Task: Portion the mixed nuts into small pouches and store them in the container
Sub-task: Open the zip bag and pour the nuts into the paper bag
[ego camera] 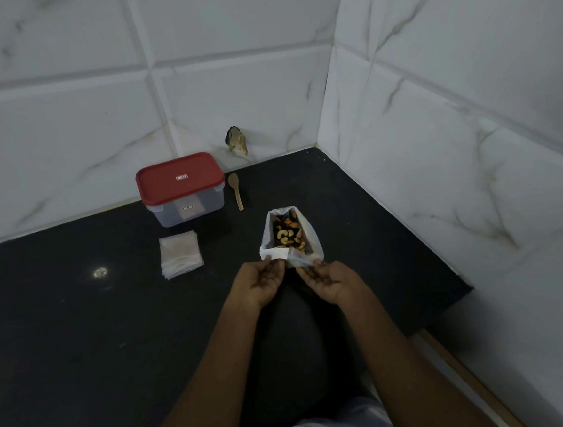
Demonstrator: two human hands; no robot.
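A clear plastic bag of mixed nuts [286, 236] lies on the black counter [81, 327] with its mouth toward me. My left hand [261, 283] pinches the bag's near left edge. My right hand [324, 280] pinches its near right edge. Cashews and dark pieces show through the open top. A stack of small clear pouches [180, 253] lies to the left of the bag. Behind the pouches stands a clear container [186, 210] with its red lid [179, 177] closed. A small wooden spoon [236, 190] lies just right of the container.
White marble-look tiled walls [465, 100] close the counter at the back and right, forming a corner. A hole in the back tile [236, 141] sits above the counter line. The counter's right edge steps down near a wooden strip [457, 364].
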